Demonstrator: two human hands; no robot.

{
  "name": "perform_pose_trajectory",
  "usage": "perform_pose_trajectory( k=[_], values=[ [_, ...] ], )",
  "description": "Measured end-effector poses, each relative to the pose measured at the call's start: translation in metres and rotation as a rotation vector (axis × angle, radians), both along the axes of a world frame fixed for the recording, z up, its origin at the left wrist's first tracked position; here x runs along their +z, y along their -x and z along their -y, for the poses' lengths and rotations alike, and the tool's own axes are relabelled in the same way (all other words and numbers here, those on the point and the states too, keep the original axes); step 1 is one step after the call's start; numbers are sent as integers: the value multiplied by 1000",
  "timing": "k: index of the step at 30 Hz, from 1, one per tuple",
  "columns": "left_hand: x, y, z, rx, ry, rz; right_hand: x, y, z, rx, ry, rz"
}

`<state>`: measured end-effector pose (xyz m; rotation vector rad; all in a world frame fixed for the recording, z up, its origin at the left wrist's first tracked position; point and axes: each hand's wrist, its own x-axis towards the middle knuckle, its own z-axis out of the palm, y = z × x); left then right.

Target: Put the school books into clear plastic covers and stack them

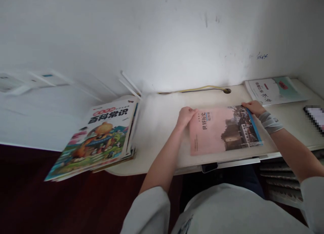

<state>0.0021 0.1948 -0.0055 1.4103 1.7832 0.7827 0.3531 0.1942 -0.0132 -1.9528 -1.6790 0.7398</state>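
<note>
A pink book with a dark photo on its cover lies sideways over the white desk, its titles running up the page. My left hand pinches its upper left corner. At the upper right corner, by the blue edge, the fingers of my right hand are closed on the same book. A pale band wraps my right wrist. Whether the book rests flat on the desk or is slightly raised, I cannot tell.
Picture books are stacked at the left, overhanging the desk edge. Another book pile lies at the back right, near a pixelated phone-like object. A yellow cable runs along the wall into a hole. A drawer shows under the front edge.
</note>
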Motion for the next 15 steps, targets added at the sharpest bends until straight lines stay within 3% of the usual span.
perform_pose_trajectory(
  k=[3,6,8,10,12,15],
  values=[
    [4,-8,6,-27,-72,-364,2,3,2,4,51,430],
    [7,-22,13,-199,-231,-765,4,13,10,-24,-109,695],
    [5,-34,15,-375,-307,-803,5,25,15,80,-275,771],
    [1,-47,14,-510,-316,-758,5,41,17,273,-389,776],
    [-3,-58,11,-559,-311,-717,7,57,16,420,-407,742],
    [-5,-68,4,-542,-349,-666,10,74,9,499,-329,698]
  ],
)
